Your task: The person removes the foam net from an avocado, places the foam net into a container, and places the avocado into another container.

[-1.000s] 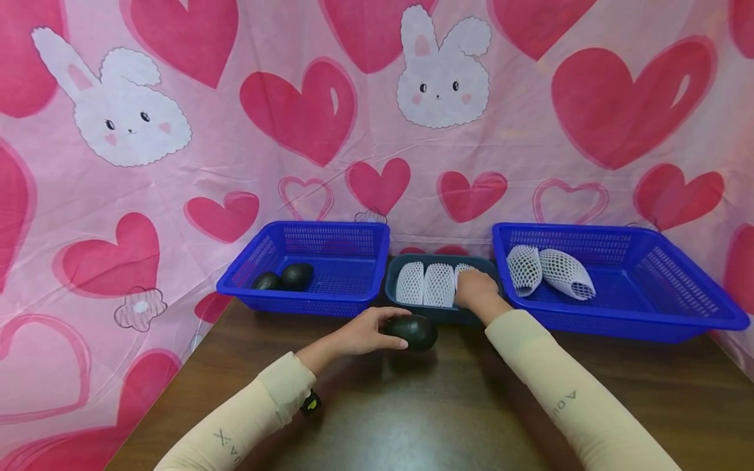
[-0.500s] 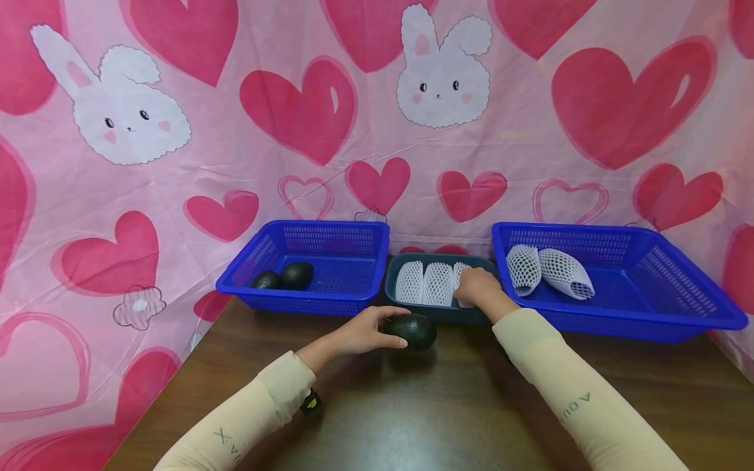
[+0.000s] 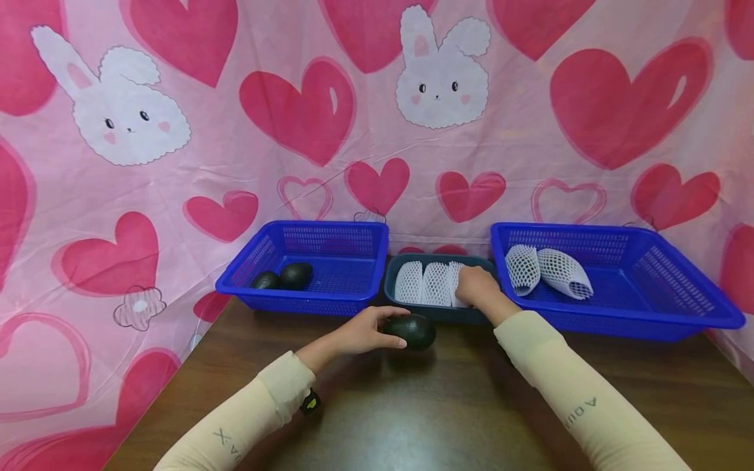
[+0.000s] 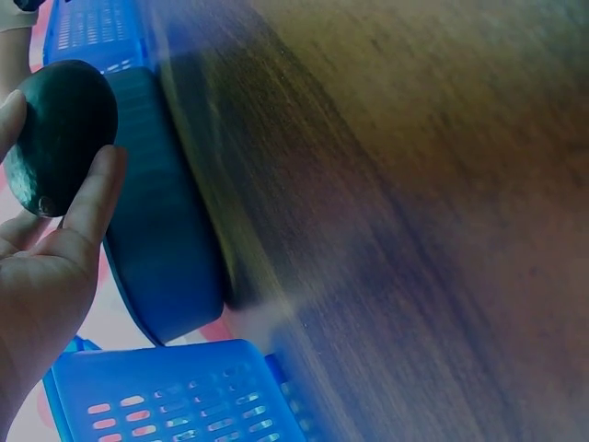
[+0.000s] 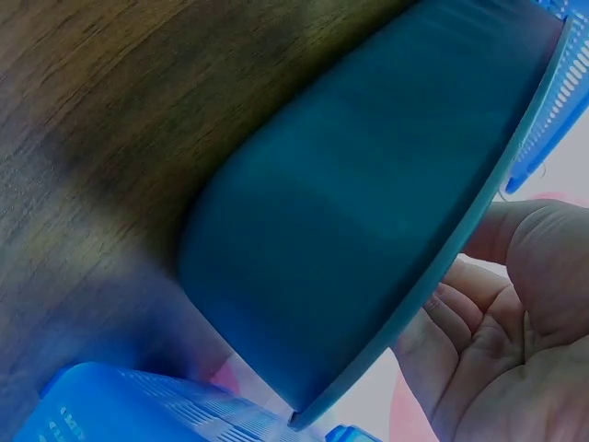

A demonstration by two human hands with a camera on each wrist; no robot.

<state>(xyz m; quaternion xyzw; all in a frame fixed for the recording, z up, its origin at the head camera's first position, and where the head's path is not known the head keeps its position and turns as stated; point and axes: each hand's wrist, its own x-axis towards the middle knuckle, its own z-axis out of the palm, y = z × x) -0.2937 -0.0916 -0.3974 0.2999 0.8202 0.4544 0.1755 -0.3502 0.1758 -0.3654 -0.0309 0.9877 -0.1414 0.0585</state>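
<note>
In the head view my left hand [image 3: 368, 330] grips a dark avocado [image 3: 417, 331] just above the table, in front of a teal tray [image 3: 438, 315]. The left wrist view shows thumb and fingers round the avocado [image 4: 69, 129]. My right hand [image 3: 478, 288] reaches into the tray's right end, at the rightmost white foam net sleeve [image 3: 455, 278]. Its fingers [image 5: 460, 308] curl in beyond the tray rim in the right wrist view, and the fingertips are hidden. Two more foam net sleeves [image 3: 436, 285] lie side by side to the left in the tray.
A blue basket [image 3: 306, 305] at left holds two avocados [image 3: 296, 276]. Another blue basket [image 3: 624, 324] at right holds two net-wrapped pieces [image 3: 564, 271]. The baskets flank the tray on a brown wooden table [image 3: 412, 418], before a pink heart-patterned cloth [image 3: 377, 137].
My right hand has shifted slightly within the tray's right end, and more of the rightmost net sleeve shows to its left. The left hand and its avocado stay nearly still.
</note>
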